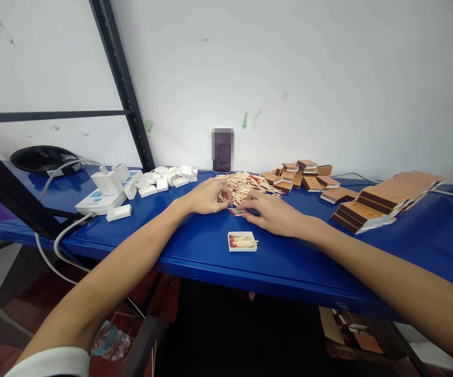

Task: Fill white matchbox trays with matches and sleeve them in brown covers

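A heap of red-tipped matches (250,183) lies on the blue table near the wall. My left hand (210,196) is at the heap's left edge, its fingers curled in around some matches. Across from it, my right hand (267,210) rests at the front of the heap, with its fingers slightly apart over a few matches lying on the table; whether it grips any is too small to tell. Nearer to me stands a white open tray (242,248) partly filled with matches, their red heads to the left.
Small white trays (162,183) are piled at the left, beside a white power strip (100,201) with cables. Brown matchbox sleeves (383,196) are stacked on the right. A phone (222,152) leans on the wall. A black metal frame (124,78) rises at the left.
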`<state>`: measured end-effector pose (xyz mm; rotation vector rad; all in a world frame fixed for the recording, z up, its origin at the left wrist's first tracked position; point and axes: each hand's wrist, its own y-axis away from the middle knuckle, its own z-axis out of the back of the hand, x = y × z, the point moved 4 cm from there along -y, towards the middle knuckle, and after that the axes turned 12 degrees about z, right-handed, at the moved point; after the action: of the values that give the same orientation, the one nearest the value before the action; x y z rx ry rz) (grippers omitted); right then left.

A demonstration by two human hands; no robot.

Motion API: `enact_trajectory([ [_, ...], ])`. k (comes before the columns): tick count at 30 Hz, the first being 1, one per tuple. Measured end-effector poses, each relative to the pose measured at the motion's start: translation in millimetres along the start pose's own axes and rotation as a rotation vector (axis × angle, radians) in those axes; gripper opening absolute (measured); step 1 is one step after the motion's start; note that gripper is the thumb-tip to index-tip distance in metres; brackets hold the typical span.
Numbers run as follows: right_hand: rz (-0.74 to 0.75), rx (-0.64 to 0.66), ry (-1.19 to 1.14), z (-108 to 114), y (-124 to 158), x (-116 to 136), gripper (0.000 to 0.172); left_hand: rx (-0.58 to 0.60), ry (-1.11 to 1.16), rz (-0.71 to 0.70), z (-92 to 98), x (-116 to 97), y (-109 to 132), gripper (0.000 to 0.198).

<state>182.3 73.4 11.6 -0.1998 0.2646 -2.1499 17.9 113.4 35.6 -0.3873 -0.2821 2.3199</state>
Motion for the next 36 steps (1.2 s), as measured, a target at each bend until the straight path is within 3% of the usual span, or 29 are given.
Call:
enact_trajectory([
  [9, -0.015, -0.01, -0.036, 3, 2, 1, 0.028, -0.005, -0.022, 0.005, -0.3, 6, -1, 0.02],
  [16, -0.031, -0.005, -0.013, 8, 12, 1, 0.02, -0.069, -0.108, 0.045, 11.7, 17, 1, 0.022],
  [23, -0.008, -0.018, -0.009, 20, 16, -6, 0.022, 0.045, -0.048, 0.08, 7.0, 18, 2, 0.025],
  [26, -0.069, -0.063, 0.087, 32, 21, -21, 0.022, 0.076, -0.013, 0.069, 3.3, 13, 3, 0.024],
  [30, -0.13, -0.004, 0.144, 37, 26, -37, 0.02, 0.11, -0.004, 0.04, 1.0, 0, 4, 0.02],
  [36, -0.08, 0.075, 0.035, 32, 23, -31, 0.015, 0.145, 0.03, -0.005, -4.0, -27, 5, 0.03],
])
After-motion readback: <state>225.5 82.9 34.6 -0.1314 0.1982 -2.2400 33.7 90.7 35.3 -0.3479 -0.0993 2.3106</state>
